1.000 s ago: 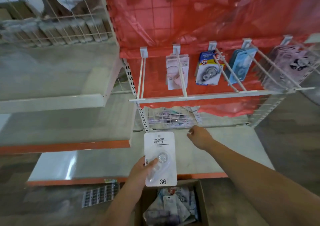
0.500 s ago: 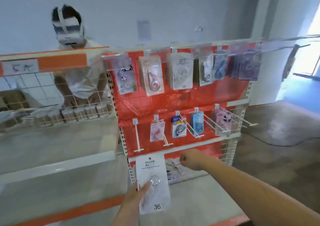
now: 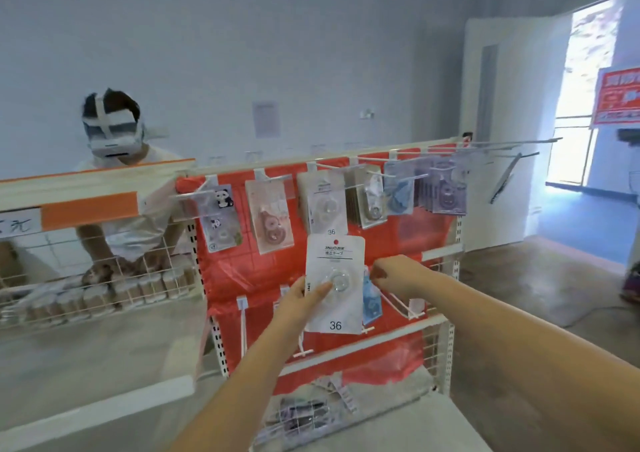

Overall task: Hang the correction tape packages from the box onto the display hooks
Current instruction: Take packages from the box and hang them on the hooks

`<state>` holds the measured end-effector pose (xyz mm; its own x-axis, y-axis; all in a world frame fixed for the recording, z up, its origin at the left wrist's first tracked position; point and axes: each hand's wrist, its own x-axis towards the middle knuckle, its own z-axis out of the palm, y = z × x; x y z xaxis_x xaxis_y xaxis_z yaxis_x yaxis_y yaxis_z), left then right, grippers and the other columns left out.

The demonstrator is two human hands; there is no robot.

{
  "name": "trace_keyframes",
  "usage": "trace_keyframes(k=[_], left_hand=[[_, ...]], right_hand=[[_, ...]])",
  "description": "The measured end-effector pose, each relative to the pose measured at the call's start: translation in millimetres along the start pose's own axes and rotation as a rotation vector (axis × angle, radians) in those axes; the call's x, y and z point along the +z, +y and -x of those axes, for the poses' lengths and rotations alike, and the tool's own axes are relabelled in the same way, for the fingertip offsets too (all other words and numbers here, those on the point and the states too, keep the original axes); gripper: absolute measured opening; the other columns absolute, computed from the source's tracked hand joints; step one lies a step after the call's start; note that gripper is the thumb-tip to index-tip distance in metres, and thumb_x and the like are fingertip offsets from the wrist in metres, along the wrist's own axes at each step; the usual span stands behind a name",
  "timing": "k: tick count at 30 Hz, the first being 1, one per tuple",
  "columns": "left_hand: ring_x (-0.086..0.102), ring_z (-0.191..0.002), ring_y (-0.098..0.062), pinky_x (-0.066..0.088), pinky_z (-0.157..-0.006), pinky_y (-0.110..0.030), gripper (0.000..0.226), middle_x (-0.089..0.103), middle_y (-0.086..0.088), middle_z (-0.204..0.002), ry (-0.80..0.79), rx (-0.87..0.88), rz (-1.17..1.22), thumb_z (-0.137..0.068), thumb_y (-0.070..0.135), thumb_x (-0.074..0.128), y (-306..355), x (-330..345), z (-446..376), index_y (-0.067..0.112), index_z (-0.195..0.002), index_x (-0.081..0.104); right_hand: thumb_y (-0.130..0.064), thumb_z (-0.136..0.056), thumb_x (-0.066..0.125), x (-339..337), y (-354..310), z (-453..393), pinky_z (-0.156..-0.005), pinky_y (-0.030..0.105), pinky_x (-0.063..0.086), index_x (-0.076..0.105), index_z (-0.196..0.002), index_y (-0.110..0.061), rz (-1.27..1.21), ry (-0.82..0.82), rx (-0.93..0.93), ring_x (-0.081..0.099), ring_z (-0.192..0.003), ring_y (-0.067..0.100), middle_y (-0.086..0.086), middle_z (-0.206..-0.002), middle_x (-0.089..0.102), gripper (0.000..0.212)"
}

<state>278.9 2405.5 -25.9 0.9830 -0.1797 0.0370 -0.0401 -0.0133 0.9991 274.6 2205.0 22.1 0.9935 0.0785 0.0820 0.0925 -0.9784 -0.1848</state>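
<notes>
Two hands are in view. The left hand (image 3: 301, 301) grips one white correction tape package (image 3: 335, 285) marked 36, thumb across its clear blister and fingers behind its left edge, holding it upright in front of the red display panel (image 3: 311, 268), between the two rows of hooks. The right hand (image 3: 398, 275) is curled into a loose fist just right of the package, holding nothing I can make out. A blue package (image 3: 371, 301) on the lower row sits partly hidden behind the held one. Farther back, the upper row of hooks (image 3: 367, 171) carries six visible groups of packages. Behind the left shelf (image 3: 93, 188) a person wearing a headset (image 3: 112, 138) leans over a wire basket (image 3: 104, 285).
</notes>
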Motion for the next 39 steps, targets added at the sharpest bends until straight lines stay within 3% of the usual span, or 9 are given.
trace_keyframes(k=[9,15,19,23,27,32,35,39], left_hand=[[0.067,-0.098,-0.024,0.055,-0.087,-0.04,0.022,0.071,-0.006,-0.108,0.103,0.101,0.06,-0.085,0.028,0.069,33.4,46.9,-84.7,0.021,-0.106,0.063],[0.065,-0.106,-0.023,0.05,-0.096,-0.049,0.066,0.07,0.001,-0.111,0.186,0.193,0.09,-0.061,0.058,0.076,45.4,56.9,-104.4,0.025,-0.117,0.063],[0.066,-0.103,-0.022,0.052,-0.093,-0.047,0.035,0.071,0.0,-0.108,0.204,0.199,0.082,-0.082,0.035,0.07,44.4,61.2,-106.3,0.02,-0.113,0.063],[0.067,-0.094,-0.018,0.056,-0.08,-0.034,0.016,0.071,0.002,-0.1,0.234,0.212,0.012,-0.087,0.031,0.066,47.6,58.1,-107.7,0.024,-0.101,0.063],[0.065,-0.097,-0.019,0.054,-0.078,-0.032,0.026,0.069,0.001,-0.101,0.278,0.155,-0.02,-0.087,0.034,0.066,49.8,52.2,-118.3,0.019,-0.108,0.063],[0.058,-0.098,-0.017,0.043,-0.065,-0.022,0.042,0.064,-0.002,-0.11,0.304,0.104,-0.092,-0.09,0.037,0.062,53.4,48.6,-148.5,0.011,-0.122,0.059],[0.058,-0.104,-0.022,0.045,-0.081,-0.03,0.049,0.063,-0.006,-0.117,0.34,0.03,-0.086,-0.089,0.04,0.063,57.0,46.5,-173.3,0.007,-0.126,0.058],[0.057,-0.101,-0.026,0.043,-0.079,-0.03,0.053,0.06,-0.007,-0.111,0.392,-0.021,-0.143,-0.089,0.041,0.063,58.7,46.3,-202.6,0.001,-0.124,0.057]], right_hand=[[-0.022,-0.094,0.049,-29.9,75.3,-56.7,-0.093,0.031,0.043,0.061,-0.118,-0.012,-0.003,0.01,-0.038,0.055,-0.112,0.025,0.008,-0.124,0.061,0.029],[-0.025,-0.095,0.049,-27.8,91.1,-89.8,-0.095,0.033,0.044,0.06,-0.119,-0.013,0.007,-0.016,-0.118,0.055,-0.113,0.023,0.007,-0.125,0.06,0.03],[-0.025,-0.095,0.05,-21.0,88.0,-102.5,-0.093,0.032,0.044,0.06,-0.119,-0.014,-0.002,-0.029,-0.154,0.056,-0.112,0.023,0.006,-0.124,0.061,0.028],[-0.027,-0.095,0.05,-17.5,80.1,-110.2,-0.091,0.034,0.046,0.06,-0.119,-0.013,-0.004,-0.028,-0.193,0.057,-0.109,0.025,0.008,-0.123,0.062,0.029],[-0.027,-0.096,0.049,-16.2,72.0,-112.8,-0.094,0.035,0.046,0.058,-0.122,-0.013,0.007,-0.052,-0.199,0.057,-0.111,0.025,0.007,-0.125,0.061,0.031],[-0.025,-0.096,0.049,-11.9,72.6,-116.6,-0.093,0.033,0.044,0.058,-0.121,-0.012,0.02,-0.099,-0.22,0.055,-0.113,0.024,0.007,-0.125,0.061,0.029],[-0.023,-0.096,0.049,-6.4,78.4,-120.2,-0.095,0.033,0.044,0.061,-0.12,-0.011,0.02,-0.127,-0.21,0.056,-0.113,0.024,0.007,-0.124,0.061,0.03],[-0.022,-0.096,0.048,3.1,92.5,-126.8,-0.093,0.033,0.044,0.062,-0.12,-0.009,0.027,-0.159,-0.183,0.057,-0.112,0.025,0.009,-0.124,0.063,0.031]])
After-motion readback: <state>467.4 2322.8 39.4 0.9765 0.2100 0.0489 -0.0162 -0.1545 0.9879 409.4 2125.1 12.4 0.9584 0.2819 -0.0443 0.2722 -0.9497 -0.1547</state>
